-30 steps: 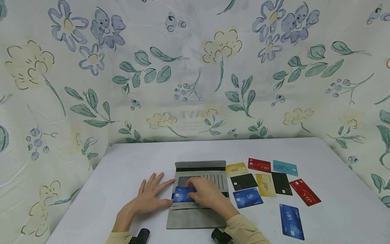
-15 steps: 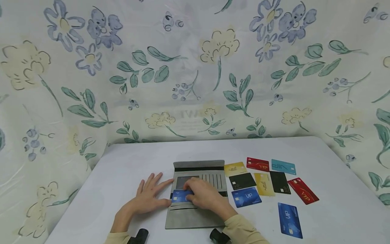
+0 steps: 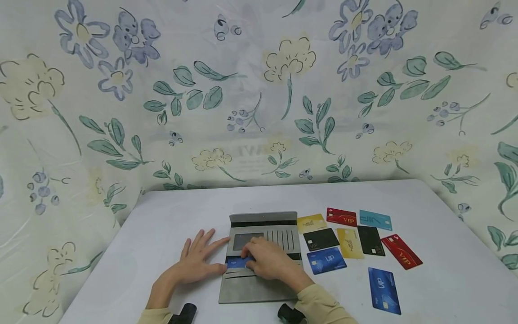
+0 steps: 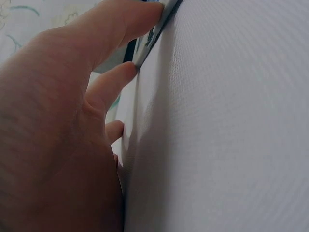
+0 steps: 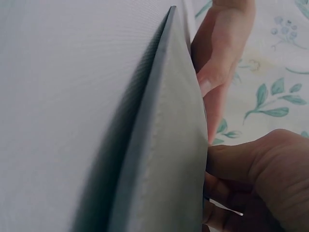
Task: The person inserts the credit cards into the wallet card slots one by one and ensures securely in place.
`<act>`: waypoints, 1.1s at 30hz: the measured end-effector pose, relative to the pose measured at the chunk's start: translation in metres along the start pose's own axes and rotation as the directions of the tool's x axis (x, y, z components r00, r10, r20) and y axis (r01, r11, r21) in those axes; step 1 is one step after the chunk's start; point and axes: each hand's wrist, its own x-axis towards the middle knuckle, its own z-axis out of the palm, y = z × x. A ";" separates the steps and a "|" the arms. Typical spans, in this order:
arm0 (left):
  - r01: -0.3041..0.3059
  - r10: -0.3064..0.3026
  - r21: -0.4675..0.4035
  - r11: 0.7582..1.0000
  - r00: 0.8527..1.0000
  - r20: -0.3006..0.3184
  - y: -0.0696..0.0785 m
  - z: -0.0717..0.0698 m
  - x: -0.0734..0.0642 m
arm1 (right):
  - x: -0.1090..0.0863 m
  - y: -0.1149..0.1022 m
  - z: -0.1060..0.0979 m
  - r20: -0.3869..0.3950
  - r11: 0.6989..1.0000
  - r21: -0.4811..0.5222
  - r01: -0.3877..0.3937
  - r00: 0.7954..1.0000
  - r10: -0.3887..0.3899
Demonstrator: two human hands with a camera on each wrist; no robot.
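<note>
An opened grey wallet (image 3: 259, 291) lies flat on the white table, with card slots across it. A blue card (image 3: 235, 262) shows as a narrow strip above the slot edge in its middle, the lower part hidden in the slot. My right hand (image 3: 272, 258) is over the wallet, thumb and curled fingers pinching the card's right end. My left hand (image 3: 195, 264) lies spread at the wallet's left side, thumb and index fingertip on its edge. In the left wrist view, the fingers (image 4: 140, 21) reach that edge. The right wrist view has the right thumb (image 5: 231, 162) low against the wallet.
Right of the wallet lie several loose cards: a blue card (image 3: 326, 261), a black card (image 3: 320, 240), a gold card (image 3: 350, 243), a red card (image 3: 402, 252) and a teal card (image 3: 375, 220) among them. Another blue card (image 3: 384, 290) lies nearer the front. A floral curtain (image 3: 251, 90) hangs behind.
The blue card under my right hand has slid down into the wallet slot, so less of it shows. My right hand has moved slightly down with it; my left hand holds its place on the wallet.
</note>
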 end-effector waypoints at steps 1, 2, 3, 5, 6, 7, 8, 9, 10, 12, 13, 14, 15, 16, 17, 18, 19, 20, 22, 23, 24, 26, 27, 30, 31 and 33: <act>-0.002 0.002 0.000 1.000 1.000 -0.001 0.000 0.000 0.000 | 0.000 0.000 0.000 -0.001 1.000 -0.005 0.006 1.000 -0.006; -0.003 0.003 -0.001 1.000 1.000 -0.001 0.000 0.000 0.000 | 0.000 0.000 0.000 -0.001 1.000 -0.007 0.012 1.000 -0.012; -0.004 0.004 -0.001 1.000 1.000 -0.001 -0.001 0.000 -0.001 | 0.000 0.000 0.001 -0.001 1.000 -0.010 0.019 1.000 -0.019; -0.005 0.005 -0.001 1.000 1.000 -0.001 -0.001 0.000 -0.001 | 0.000 0.000 0.001 0.001 1.000 -0.009 0.029 1.000 -0.029; -0.007 0.007 0.000 1.000 1.000 -0.001 -0.001 0.000 -0.001 | 0.000 0.000 0.002 0.004 0.999 -0.006 0.034 0.999 -0.034; -0.008 0.008 0.003 1.000 1.000 -0.001 -0.001 0.000 -0.001 | 0.000 0.001 0.002 0.007 0.999 -0.005 0.037 0.999 -0.037; -0.008 0.008 0.003 1.000 1.000 -0.001 -0.001 0.000 -0.001 | 0.000 0.001 0.002 0.009 0.999 0.004 0.039 0.999 -0.039; -0.009 0.009 0.005 1.000 1.000 0.000 -0.001 0.000 -0.001 | 0.000 0.001 0.002 0.011 0.999 0.012 0.040 0.999 -0.040; -0.011 0.011 0.005 1.000 1.000 -0.001 -0.001 0.000 -0.001 | 0.001 0.002 0.002 0.012 0.999 0.026 0.040 0.999 -0.040; -0.016 0.016 0.007 1.000 1.000 -0.006 -0.002 0.000 -0.001 | 0.001 0.003 0.001 0.009 0.998 0.048 0.044 0.999 -0.045; -0.018 0.018 0.006 1.000 1.000 -0.008 -0.002 0.000 -0.001 | 0.001 0.003 0.001 0.007 0.997 0.057 0.048 0.999 -0.048; -0.021 0.021 0.005 1.000 1.000 -0.010 -0.002 0.000 -0.001 | 0.001 0.003 0.000 0.005 0.996 0.066 0.051 0.999 -0.052; -0.022 0.022 0.005 1.000 1.000 -0.012 -0.001 0.000 -0.001 | 0.001 0.003 0.000 0.005 0.996 0.075 0.054 0.998 -0.055; -0.022 0.022 0.004 1.000 1.000 -0.014 -0.001 0.000 -0.001 | 0.001 0.004 0.000 0.003 0.995 0.082 0.059 0.998 -0.059; -0.022 0.022 0.003 1.000 1.000 -0.015 -0.001 0.000 -0.001 | 0.001 0.004 0.000 0.002 0.994 0.085 0.064 0.998 -0.064; -0.022 0.022 0.001 1.000 1.000 -0.016 -0.001 0.000 -0.001 | 0.001 0.004 0.000 0.003 0.994 0.088 0.069 0.998 -0.069; -0.022 0.022 0.000 1.000 1.000 -0.016 -0.001 0.000 -0.001 | 0.001 0.004 -0.001 0.004 0.993 0.088 0.075 0.997 -0.075; -0.023 0.023 0.000 1.000 1.000 -0.016 -0.001 0.000 -0.001 | 0.001 0.005 -0.001 0.004 0.993 0.088 0.081 0.997 -0.082; -0.025 0.025 -0.002 1.000 1.000 -0.017 0.000 -0.001 -0.002 | 0.000 0.005 -0.001 0.004 0.992 0.090 0.092 0.996 -0.092; -0.027 0.027 -0.003 1.000 0.999 -0.018 0.000 -0.001 -0.002 | 0.000 0.006 -0.002 0.006 0.991 0.093 0.095 0.995 -0.096; -0.027 0.027 -0.003 1.000 0.999 -0.019 0.000 -0.001 -0.002 | 0.000 0.006 -0.002 0.008 0.991 0.092 0.098 0.995 -0.099; -0.028 0.028 -0.003 1.000 0.999 -0.019 0.000 -0.001 -0.002 | -0.001 0.006 -0.003 0.014 0.991 0.094 0.098 0.995 -0.100; -0.028 0.028 -0.005 1.000 0.999 -0.019 0.000 -0.001 -0.002 | -0.001 0.006 -0.004 0.020 0.991 0.098 0.094 0.995 -0.097; -0.030 0.030 -0.008 1.000 0.999 -0.017 0.000 -0.001 -0.003 | -0.002 0.005 -0.007 0.036 0.991 0.105 0.080 0.996 -0.084; -0.033 0.033 -0.009 0.999 0.999 -0.017 0.000 -0.001 -0.003 | -0.002 0.005 -0.007 0.040 0.991 0.109 0.079 0.996 -0.084; -0.037 0.036 -0.011 0.999 0.999 -0.020 0.000 -0.002 -0.003 | -0.002 0.004 -0.008 0.046 0.991 0.114 0.074 0.996 -0.080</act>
